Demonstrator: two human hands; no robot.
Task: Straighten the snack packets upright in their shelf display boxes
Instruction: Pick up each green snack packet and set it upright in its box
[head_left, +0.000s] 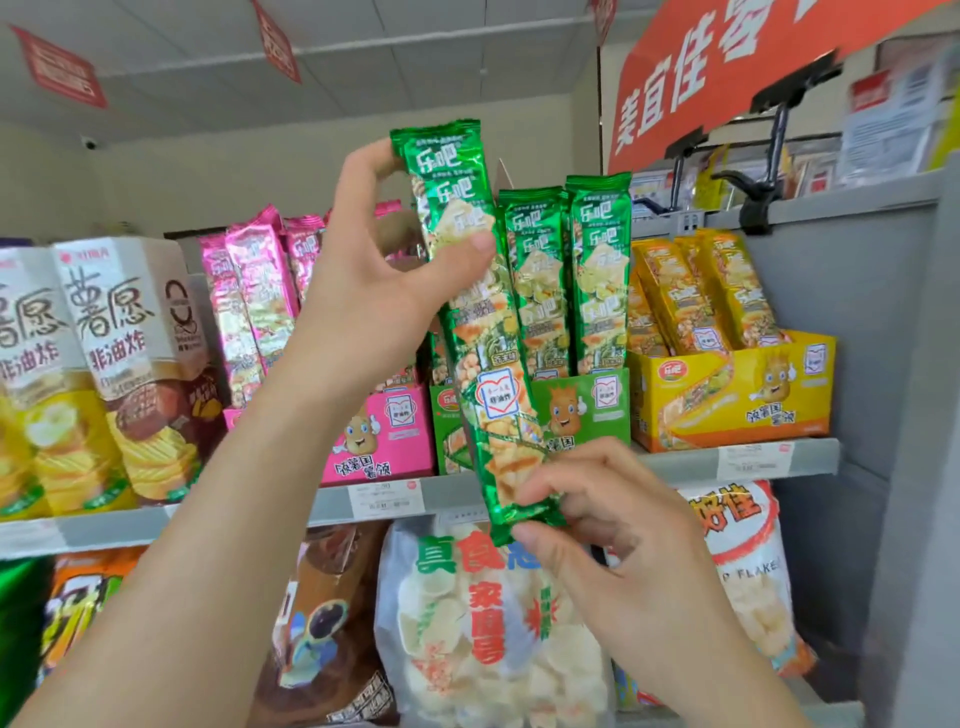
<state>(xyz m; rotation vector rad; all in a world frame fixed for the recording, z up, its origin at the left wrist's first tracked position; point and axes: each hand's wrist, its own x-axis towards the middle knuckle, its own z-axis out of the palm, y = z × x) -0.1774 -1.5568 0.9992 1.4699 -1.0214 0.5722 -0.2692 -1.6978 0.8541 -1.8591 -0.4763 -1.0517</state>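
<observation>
A long green snack packet (480, 332) is held out in front of the shelf, tilted slightly with its top leaning left. My left hand (384, 280) grips its upper half, thumb across the front. My right hand (608, 525) pinches its bottom seal. Behind it stands the green display box (582, 410) with other green packets (566, 280) upright inside. A pink display box (384, 431) with pink packets (260, 296) sits to the left, partly hidden by my left arm. A yellow display box (727, 389) on the right holds yellow packets (701, 291) leaning to the left.
Hexagonal chip boxes (130, 364) stand at the far left of the grey shelf (753, 460). Large bags of crackers (488, 623) fill the shelf below. A red banner (727, 62) hangs at the top right, above a clamp on the upper shelf edge.
</observation>
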